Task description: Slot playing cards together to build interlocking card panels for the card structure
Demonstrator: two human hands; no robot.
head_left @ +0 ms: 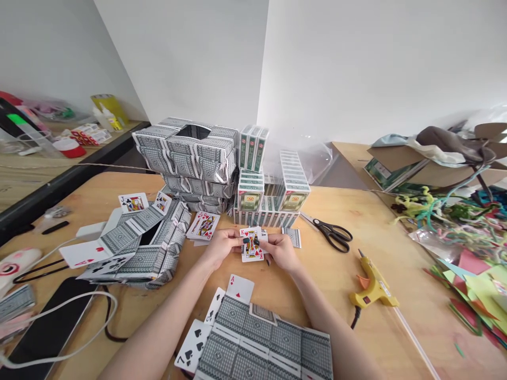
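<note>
Between my two hands, at the middle of the table, are playing cards (250, 251), with a king of hearts in front and part of an ace behind it. My left hand (222, 246) grips their left side, thumb on the face. From the right, my right hand (280, 250) pinches the same cards. A panel of joined playing cards (261, 345) lies in front of me, mostly backs up. An ace of diamonds (240, 288) and a seven of spades (192, 345) stick out from its edge. Loose cards (203, 227) lie left of my hands.
Card-built boxes (186, 153) are stacked at the back, beside boxed card decks (251, 198). A part-built card box (158, 258) sits left, near a phone (47, 322) and cables. On the right are scissors (332, 233), a yellow glue gun (372, 285) and paper scraps (479, 285).
</note>
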